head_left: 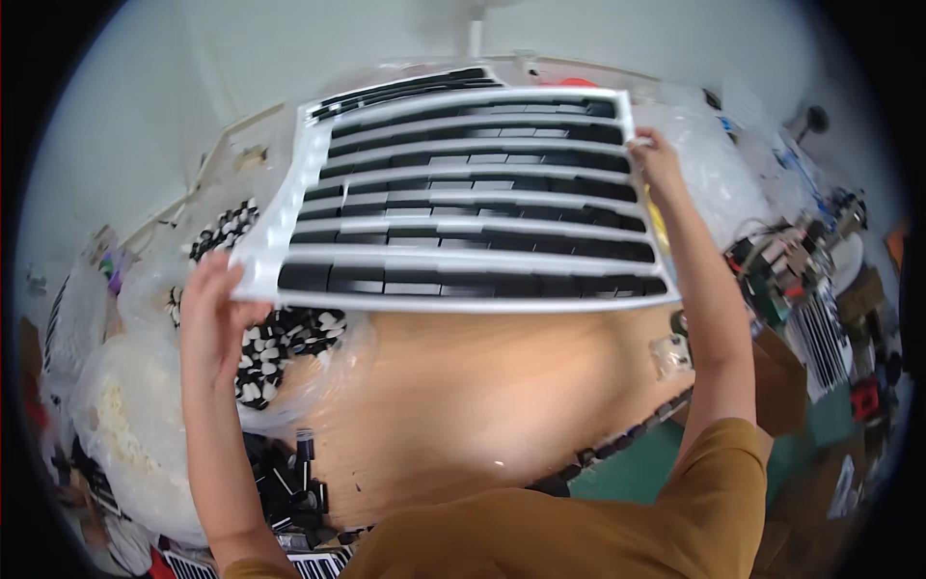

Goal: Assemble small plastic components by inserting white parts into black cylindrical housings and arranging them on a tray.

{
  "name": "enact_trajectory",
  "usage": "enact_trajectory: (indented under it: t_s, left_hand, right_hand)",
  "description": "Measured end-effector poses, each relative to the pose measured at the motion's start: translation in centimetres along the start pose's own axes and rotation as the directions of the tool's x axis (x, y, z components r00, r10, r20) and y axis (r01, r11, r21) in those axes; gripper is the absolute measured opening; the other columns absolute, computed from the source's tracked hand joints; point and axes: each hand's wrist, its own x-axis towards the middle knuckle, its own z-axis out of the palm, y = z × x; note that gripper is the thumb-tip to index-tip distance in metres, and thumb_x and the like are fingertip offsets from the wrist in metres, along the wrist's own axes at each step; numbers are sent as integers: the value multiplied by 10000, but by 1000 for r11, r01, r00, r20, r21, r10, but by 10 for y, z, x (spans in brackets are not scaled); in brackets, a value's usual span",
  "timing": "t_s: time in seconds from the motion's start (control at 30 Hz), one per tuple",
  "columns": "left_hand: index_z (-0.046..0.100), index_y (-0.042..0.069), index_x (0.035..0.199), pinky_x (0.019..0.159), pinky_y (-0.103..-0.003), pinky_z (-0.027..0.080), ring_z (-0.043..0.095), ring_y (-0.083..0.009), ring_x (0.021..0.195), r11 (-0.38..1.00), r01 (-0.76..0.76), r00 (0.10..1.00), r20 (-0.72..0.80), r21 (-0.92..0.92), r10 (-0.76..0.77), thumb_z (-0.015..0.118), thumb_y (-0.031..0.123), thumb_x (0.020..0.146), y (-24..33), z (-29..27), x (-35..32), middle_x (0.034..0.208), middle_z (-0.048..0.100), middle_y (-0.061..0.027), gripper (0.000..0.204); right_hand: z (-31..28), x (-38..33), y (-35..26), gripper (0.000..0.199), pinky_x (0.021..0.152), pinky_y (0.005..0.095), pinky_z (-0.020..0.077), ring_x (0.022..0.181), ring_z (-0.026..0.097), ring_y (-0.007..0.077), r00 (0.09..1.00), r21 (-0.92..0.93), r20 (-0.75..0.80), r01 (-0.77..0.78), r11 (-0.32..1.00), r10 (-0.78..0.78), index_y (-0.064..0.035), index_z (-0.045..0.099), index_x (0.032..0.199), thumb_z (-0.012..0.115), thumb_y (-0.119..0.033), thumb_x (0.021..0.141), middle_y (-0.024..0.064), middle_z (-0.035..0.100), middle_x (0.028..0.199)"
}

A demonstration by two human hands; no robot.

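A large white tray (289, 207) with several long rows of small black rectangular parts is lifted above the wooden table (463, 386), tilted toward me. My left hand (210, 304) grips its near left corner. My right hand (654, 154) pinches its far right corner. Behind it lies a second, similar tray (405, 87), mostly hidden.
Clear plastic bags of black-and-white parts (275, 352) and of white parts (121, 425) lie at the left. Loose black parts (289, 482) sit near the table's front left. A row of black parts (627, 439) lines the right edge. Cardboard boxes and cluttered gear (801, 280) stand at the right.
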Motion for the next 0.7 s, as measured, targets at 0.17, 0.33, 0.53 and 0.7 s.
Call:
enact_trajectory:
  t_s: [0.17, 0.33, 0.53, 0.7]
  left_hand:
    - [521, 13, 949, 455, -238, 556, 639, -164, 549, 996, 60, 997, -46, -69, -64, 576, 92, 880, -42, -29, -101, 812, 644, -112, 118]
    - [509, -19, 990, 504, -264, 585, 661, -184, 635, 975, 193, 972, -112, -109, -205, 542, 79, 904, -93, -44, -172, 857, 644, -146, 134]
    - [514, -5, 1012, 543, -296, 593, 667, -213, 656, 958, 274, 952, -116, -82, -283, 560, 83, 906, -144, -42, -222, 878, 651, -145, 146]
    - [487, -20, 1002, 564, -333, 606, 692, -286, 667, 920, 365, 919, -99, -142, -380, 522, 49, 922, -203, -47, -255, 825, 649, -175, 111]
  right_hand:
    - [-29, -116, 26, 231, 558, 253, 395, 670, 517, 112, 990, 27, 91, -110, 994, 107, -82, 599, 1082, 628, -76, 852, 23, 576, 787]
    - [-18, -188, 78, 234, 528, 265, 390, 655, 512, 107, 957, 32, 182, -236, 971, 227, -109, 593, 1074, 636, -88, 845, 11, 563, 758]
    - [-14, -217, 145, 204, 601, 266, 411, 672, 514, 111, 964, 17, 145, -227, 974, 222, -91, 620, 1022, 647, -43, 825, 9, 568, 739]
    - [8, -218, 177, 180, 678, 260, 446, 723, 534, 110, 964, -17, 111, -242, 970, 243, -46, 652, 990, 647, -18, 813, 17, 608, 798]
